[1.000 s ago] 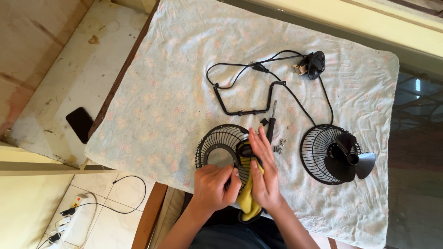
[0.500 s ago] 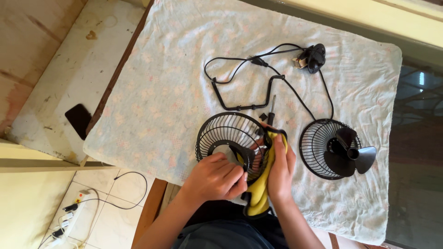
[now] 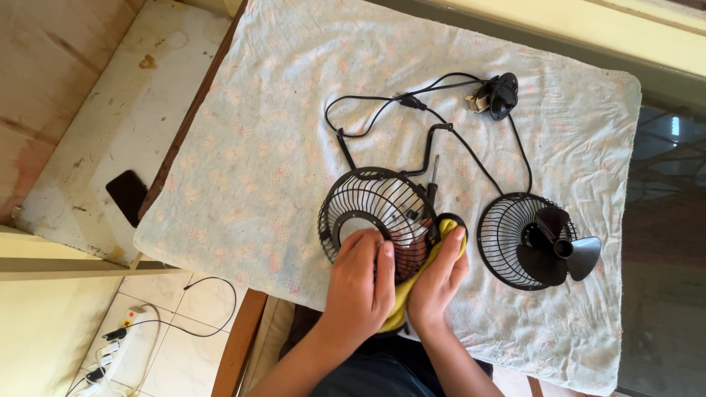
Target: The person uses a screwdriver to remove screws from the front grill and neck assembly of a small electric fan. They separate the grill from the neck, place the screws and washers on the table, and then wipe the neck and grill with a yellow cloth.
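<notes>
My left hand grips the near rim of a black wire fan grille, which is tilted up off the cloth. My right hand holds a yellow rag pressed against the grille's right side. To the right lies a second black grille with a black three-blade fan blade resting on it. A black-handled screwdriver lies just behind the raised grille.
A pale flowered cloth covers the table. Behind lie a black bent stand bar, a black cord and a small motor part. A dark phone lies on the left ledge. A power strip is on the floor.
The grille has been tilted and shifted away from me, covering the small screws. My right hand with the rag moved from the grille's centre to its right rim.
</notes>
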